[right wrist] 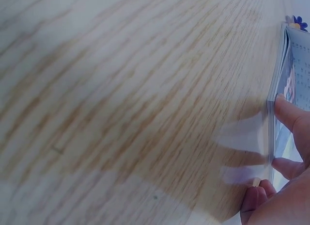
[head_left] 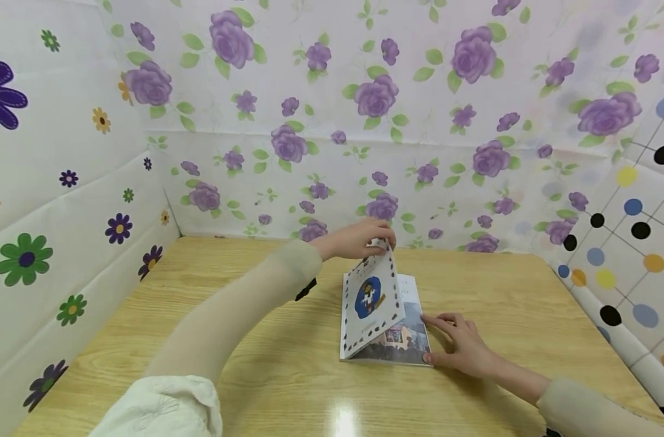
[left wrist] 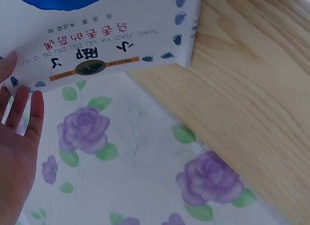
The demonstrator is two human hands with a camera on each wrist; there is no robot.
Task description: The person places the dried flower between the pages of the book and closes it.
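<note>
A thin picture book [head_left: 351, 325] lies on the table with its front cover [left wrist: 116, 21] lifted at a slant. The white cover has a border of small dark footprints, a blue patch with a cartoon figure, and Chinese lettering. My left hand [head_left: 359, 238] pinches the cover's upper free corner between thumb and fingers. Below the cover, part of an illustrated page [head_left: 411, 321] shows a dusky crowd scene. At the book's right edge, my right hand [head_left: 465, 349] touches the page with thumb and a finger; its other fingers [right wrist: 264, 188] bend down beside the book.
The light wooden table [head_left: 277, 376] extends around the book. Behind it hangs a sheet with purple roses [head_left: 376, 97]. A flower-print sheet [head_left: 91, 200] closes off the left side, and a dotted one [head_left: 632, 267] the right.
</note>
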